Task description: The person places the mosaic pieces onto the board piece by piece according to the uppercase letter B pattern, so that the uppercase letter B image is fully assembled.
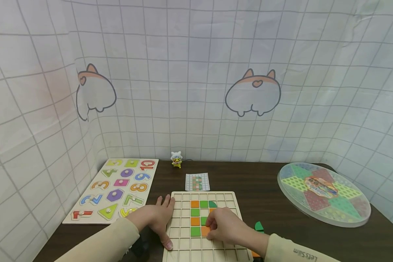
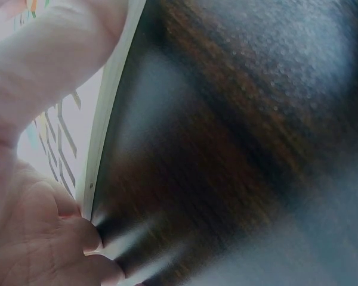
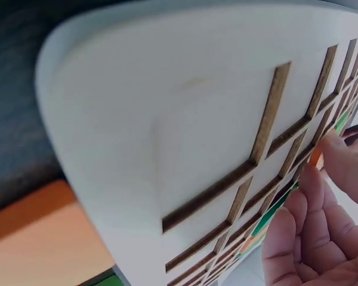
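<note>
A pale wooden grid board [image 1: 180, 243] lies in front of me. Orange and green tiles fill part of its middle, including a dark green rounded piece [image 1: 213, 204] at the back. My left hand [image 1: 161, 217] rests with extended fingers against the board's left edge; the left wrist view shows the thumb over the rim [image 2: 101, 131]. Over the filled cells, my right hand [image 1: 228, 226] pinches an orange tile [image 1: 205, 231] between thumb and fingers, low at the board. The same tile [image 3: 315, 155] shows between the fingertips in the right wrist view. That hand hides some cells.
Behind the board lies a small printed pattern card [image 1: 197, 182], with a toy figure [image 1: 176, 159] farther back. A number-and-shape puzzle [image 1: 118, 191] is on the left, a round game board [image 1: 324, 194] on the right. Loose green pieces [image 1: 259, 226] lie beside the right forearm.
</note>
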`<state>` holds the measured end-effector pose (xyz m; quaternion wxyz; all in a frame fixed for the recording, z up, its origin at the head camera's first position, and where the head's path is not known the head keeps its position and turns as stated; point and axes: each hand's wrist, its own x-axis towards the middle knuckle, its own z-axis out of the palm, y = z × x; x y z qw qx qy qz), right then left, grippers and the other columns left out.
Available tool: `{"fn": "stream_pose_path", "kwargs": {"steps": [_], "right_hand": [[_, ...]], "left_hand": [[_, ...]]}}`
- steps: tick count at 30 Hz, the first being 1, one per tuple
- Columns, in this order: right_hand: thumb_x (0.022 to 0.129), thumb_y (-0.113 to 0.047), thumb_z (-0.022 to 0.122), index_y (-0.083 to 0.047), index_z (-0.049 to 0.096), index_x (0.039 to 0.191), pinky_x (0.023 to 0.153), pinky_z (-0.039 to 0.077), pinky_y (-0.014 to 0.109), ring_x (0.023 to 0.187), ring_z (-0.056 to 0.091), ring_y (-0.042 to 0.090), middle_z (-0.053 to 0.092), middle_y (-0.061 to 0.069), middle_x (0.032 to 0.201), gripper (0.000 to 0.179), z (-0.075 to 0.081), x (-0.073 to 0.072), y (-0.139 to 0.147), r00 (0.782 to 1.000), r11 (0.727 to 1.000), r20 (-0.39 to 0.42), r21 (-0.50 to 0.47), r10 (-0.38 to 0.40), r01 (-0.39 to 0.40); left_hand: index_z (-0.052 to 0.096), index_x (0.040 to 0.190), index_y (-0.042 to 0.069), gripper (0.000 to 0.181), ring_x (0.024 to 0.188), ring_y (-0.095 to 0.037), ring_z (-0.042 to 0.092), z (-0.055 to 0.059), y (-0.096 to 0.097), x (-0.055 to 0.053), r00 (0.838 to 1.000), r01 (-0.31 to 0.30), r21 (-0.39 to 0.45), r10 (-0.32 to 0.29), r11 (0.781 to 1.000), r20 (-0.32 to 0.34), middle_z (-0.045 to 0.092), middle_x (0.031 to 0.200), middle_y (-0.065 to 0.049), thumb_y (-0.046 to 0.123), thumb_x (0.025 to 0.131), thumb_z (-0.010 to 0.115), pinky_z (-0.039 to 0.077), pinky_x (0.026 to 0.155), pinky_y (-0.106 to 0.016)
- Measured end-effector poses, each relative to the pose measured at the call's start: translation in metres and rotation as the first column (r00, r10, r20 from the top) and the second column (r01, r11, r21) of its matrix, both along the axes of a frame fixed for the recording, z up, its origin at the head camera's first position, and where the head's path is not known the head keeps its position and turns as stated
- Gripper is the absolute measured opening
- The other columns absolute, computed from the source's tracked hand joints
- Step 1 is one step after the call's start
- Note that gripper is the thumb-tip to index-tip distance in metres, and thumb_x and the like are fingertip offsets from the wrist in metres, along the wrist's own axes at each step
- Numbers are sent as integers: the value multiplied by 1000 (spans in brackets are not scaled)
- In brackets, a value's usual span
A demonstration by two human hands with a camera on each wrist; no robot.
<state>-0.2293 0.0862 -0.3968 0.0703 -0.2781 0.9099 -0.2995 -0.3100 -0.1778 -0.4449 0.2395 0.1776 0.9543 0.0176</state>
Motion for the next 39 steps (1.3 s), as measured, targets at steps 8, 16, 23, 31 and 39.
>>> {"fn": "stream_pose_path", "kwargs": {"steps": [8, 16, 23, 31, 39], "right_hand": [[84, -6, 82, -6, 77, 81, 59, 50, 22, 64, 60, 2, 73, -1, 74, 6, -1, -2, 0, 999, 1000, -38, 1, 3, -3], [83, -6, 83, -8, 76, 79, 59, 49, 22, 63, 58, 0, 71, -3, 73, 8, -2, -2, -2, 999, 1000, -49, 3, -13, 13], [83, -4, 83, -6, 77, 80, 61, 51, 21, 65, 61, 1, 74, -2, 75, 6, -2, 0, -2, 999, 1000, -40, -19, -5, 4], [87, -5, 79, -5, 78, 89, 66, 55, 24, 73, 68, 8, 76, 2, 83, 2, 2, 3, 8, 1000, 999, 30, -38, 6, -5], [91, -5, 74, -6, 76, 95, 66, 52, 23, 73, 60, 6, 72, -3, 86, 5, 5, 1, 43, 999, 998, 28, -52, -41, 43]], "left_hand": [[11, 165, 8, 161, 158, -45, 10, 1, 0, -1, 1000, -3, 0, 4, 1000, -7, 11, 172, -18, 84, 44, 84, 29, 121, -59], [11, 164, 7, 160, 158, -45, 10, 2, 0, 0, 1000, -8, 8, 8, 1000, -8, 11, 172, -18, 83, 44, 84, 28, 122, -58], [11, 164, 7, 160, 158, -45, 11, 2, 1, 1, 1000, -11, 2, 11, 1000, -7, 11, 172, -18, 83, 44, 85, 28, 122, -59], [11, 164, 7, 160, 158, -46, 10, 3, 1, 2, 1000, -10, 9, 10, 1000, -4, 10, 172, -18, 83, 44, 85, 28, 122, -59], [11, 165, 7, 160, 158, -46, 9, 4, 1, 2, 1000, -8, 11, 8, 1000, 4, 10, 172, -18, 83, 44, 84, 27, 122, -59]]}}
